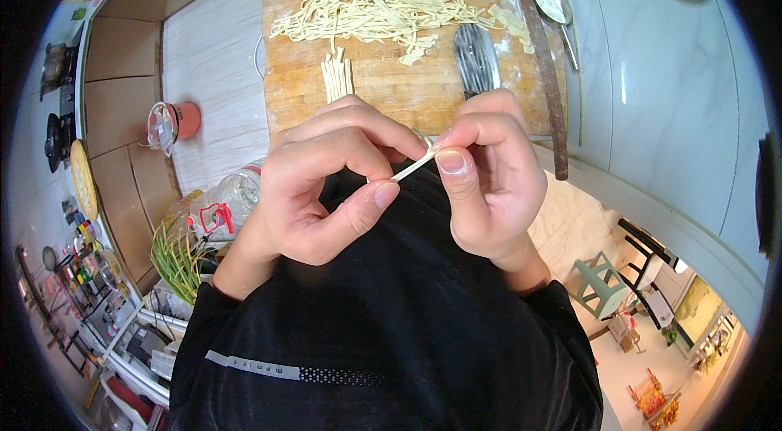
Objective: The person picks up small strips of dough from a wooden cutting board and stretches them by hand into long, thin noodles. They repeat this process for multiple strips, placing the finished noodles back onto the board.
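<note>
Between my two hands, above the near edge of a floured wooden board (403, 83), is a short pale dough strip (414, 168). My left hand (333, 180) pinches its lower end between thumb and a finger. Thumb and forefinger of my right hand (492, 174) grip the upper end. A pile of cut noodles (372, 12) lies across the far part of the board. Several thicker dough strips (337, 76) lie side by side just beyond my left hand. A knife with a broad blade (476, 58) rests beyond my right hand, its handle mostly hidden.
A dark wooden rolling pin (537, 52) lies along the board's right side, beside a metal spoon (550, 0) holding white powder. At left are a red bin (185, 120) on the floor, a clear plastic bottle (238, 194) and green onions (177, 257). A green stool (602, 285) stands lower right.
</note>
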Demonstrator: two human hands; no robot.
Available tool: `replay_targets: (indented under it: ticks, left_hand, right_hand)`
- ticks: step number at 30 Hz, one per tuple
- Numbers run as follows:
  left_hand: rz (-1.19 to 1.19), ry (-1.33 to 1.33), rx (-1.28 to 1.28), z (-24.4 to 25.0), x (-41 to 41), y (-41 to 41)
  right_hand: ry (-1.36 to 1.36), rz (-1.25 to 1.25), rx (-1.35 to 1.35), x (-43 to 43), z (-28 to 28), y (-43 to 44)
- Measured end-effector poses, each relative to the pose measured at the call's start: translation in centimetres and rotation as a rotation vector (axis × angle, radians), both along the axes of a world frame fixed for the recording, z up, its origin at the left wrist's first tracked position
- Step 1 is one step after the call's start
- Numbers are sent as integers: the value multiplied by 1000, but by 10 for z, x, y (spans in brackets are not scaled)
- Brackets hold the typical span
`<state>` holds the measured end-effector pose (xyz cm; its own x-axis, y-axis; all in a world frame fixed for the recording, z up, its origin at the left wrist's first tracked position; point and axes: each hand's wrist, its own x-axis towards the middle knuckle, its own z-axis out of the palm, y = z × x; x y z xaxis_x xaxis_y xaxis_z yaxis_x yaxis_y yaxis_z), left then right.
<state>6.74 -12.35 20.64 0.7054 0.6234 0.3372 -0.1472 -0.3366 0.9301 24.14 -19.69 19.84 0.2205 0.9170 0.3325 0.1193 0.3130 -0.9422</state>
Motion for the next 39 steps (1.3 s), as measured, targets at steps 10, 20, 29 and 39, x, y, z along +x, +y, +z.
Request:
replay_targets:
  ticks: [10, 20, 29, 39]
  left_hand:
    - [3, -171, -324, -3, 4, -6]
    - [-39, -237, -472, -16, -7, 2]
    - [127, 355, -574, -31, 4, 0]
    - [273, 193, -421, -36, 10, -1]
  right_hand:
    - [246, 23, -148, 9, -18, 13]
    - [785, 554, -546, 29, -33, 17]
    - [257, 404, -407, 50, -16, 14]
    - [231, 223, -542, 71, -8, 9]
